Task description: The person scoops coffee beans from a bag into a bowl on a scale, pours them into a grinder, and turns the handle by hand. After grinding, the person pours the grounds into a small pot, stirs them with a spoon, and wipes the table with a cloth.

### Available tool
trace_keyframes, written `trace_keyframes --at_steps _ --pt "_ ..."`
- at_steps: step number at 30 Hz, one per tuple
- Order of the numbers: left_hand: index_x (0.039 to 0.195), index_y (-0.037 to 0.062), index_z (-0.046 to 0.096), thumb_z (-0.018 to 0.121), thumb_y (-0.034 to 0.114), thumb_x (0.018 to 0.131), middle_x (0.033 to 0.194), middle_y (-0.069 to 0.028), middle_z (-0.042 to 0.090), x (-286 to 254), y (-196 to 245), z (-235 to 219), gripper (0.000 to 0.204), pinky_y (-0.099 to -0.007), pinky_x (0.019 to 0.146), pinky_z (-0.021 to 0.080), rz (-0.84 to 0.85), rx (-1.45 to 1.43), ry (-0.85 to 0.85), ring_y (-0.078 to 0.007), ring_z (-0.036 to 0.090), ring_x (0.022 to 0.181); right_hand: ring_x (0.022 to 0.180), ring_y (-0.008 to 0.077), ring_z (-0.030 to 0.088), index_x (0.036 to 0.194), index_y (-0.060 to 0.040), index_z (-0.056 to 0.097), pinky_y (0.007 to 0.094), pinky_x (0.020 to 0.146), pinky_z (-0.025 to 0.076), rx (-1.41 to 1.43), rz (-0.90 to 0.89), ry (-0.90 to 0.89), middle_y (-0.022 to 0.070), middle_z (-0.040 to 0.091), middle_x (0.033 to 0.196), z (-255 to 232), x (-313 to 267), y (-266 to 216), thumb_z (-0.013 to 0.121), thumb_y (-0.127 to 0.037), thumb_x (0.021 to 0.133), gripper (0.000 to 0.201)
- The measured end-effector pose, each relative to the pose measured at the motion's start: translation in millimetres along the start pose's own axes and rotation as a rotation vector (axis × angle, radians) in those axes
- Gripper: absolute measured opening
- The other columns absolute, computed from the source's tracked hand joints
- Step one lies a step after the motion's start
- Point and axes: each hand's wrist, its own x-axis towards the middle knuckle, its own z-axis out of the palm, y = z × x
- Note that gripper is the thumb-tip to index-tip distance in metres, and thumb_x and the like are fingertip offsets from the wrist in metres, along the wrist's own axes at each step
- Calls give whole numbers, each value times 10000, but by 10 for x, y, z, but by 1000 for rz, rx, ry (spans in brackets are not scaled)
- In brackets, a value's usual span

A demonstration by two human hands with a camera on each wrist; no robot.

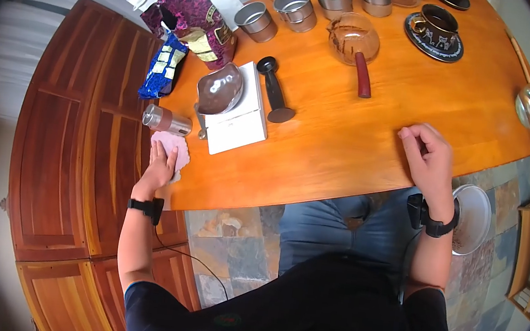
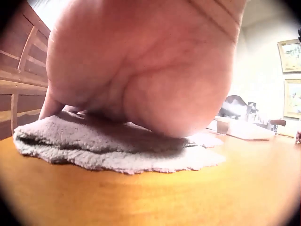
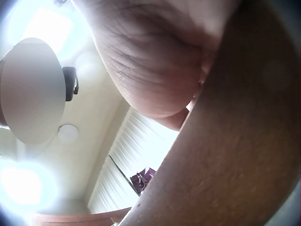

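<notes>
My left hand [image 1: 159,167] lies flat on a folded pink cloth [image 1: 180,148] at the table's left end. In the left wrist view the palm [image 2: 141,80] presses on the cloth [image 2: 113,157], which is folded in layers on the wood. Just beyond the fingertips a steel hand coffee grinder [image 1: 168,120] with a brown band lies on its side. My right hand [image 1: 429,160] rests at the table's front edge, fingers loosely curled, holding nothing. In the right wrist view only the heel of that hand [image 3: 150,80] shows; its fingers are hidden.
A brown bowl [image 1: 220,89] sits on a white notebook [image 1: 236,129], beside a black scoop [image 1: 275,91]. Further back are coffee bags [image 1: 196,25], metal cups [image 1: 295,10], a red-handled strainer [image 1: 363,78] and a cup on a saucer [image 1: 433,46]. A white bin [image 1: 472,221] stands below at right.
</notes>
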Motion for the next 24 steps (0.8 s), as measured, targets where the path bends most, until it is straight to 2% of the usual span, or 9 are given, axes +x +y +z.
trace_keyframes --at_steps 7,9,10,11,13,14,17,20,24 --pt "1532 -82 15 293 500 1048 1606 -309 -8 574 -182 0 806 -428 1234 79 118 41 58 -425 -16 1503 560 153 437 819 23 627 285 524 351 -15 -15 -2 83 482 656 -3 18 -26 684 -114 906 172" --pt "1526 -90 95 296 429 1054 1590 -337 41 866 -363 31 730 -444 1234 76 150 124 -22 -438 -2 1497 558 154 441 822 22 630 285 525 353 -19 -3 0 85 485 655 -9 21 -30 687 -118 904 172" --pt "1509 -50 244 319 336 1046 1575 -319 170 1012 -388 11 608 -475 1217 148 155 305 -52 -438 101 1486 558 154 441 822 22 630 285 525 353 -21 -1 4 85 485 655 -11 22 -35 687 -118 904 172" --pt "1509 -50 244 319 336 1046 1575 -319 170 1008 -206 -88 608 -475 1217 148 160 306 -53 -438 101 1486 557 153 443 824 22 632 285 524 354 -11 1 2 86 489 657 -10 22 -44 687 -121 904 172" --pt "1453 9 395 347 275 1031 1531 -267 329 965 92 -268 501 -483 1181 239 165 409 -205 -420 265 1438 556 153 446 827 21 635 286 523 355 -3 5 1 88 494 660 -19 29 -36 687 -124 903 172" --pt "1394 63 477 387 282 1028 1456 -212 456 1080 -24 -179 436 -476 1131 317 236 348 -70 -387 406 1353 555 152 448 829 21 636 286 521 356 4 13 -10 89 498 664 -19 32 -23 687 -127 903 174" --pt "1358 55 509 428 295 1022 1380 -197 529 1122 -51 -105 420 -440 1112 348 269 85 53 -346 465 1300 553 149 452 832 20 638 286 518 357 13 20 -16 88 507 670 -20 39 7 686 -134 904 177" --pt "1358 51 509 458 306 1016 1371 -172 543 1220 -62 -141 430 -414 1087 379 290 34 29 -314 481 1285 550 146 453 833 18 640 285 515 356 29 23 -13 84 513 670 -20 31 26 684 -140 907 180" --pt "1363 41 501 455 285 1017 1393 -159 529 1190 40 -209 426 -396 1073 397 262 203 13 -299 484 1286 547 135 451 835 16 642 282 513 357 49 18 -13 77 519 668 -15 28 51 683 -151 912 189"
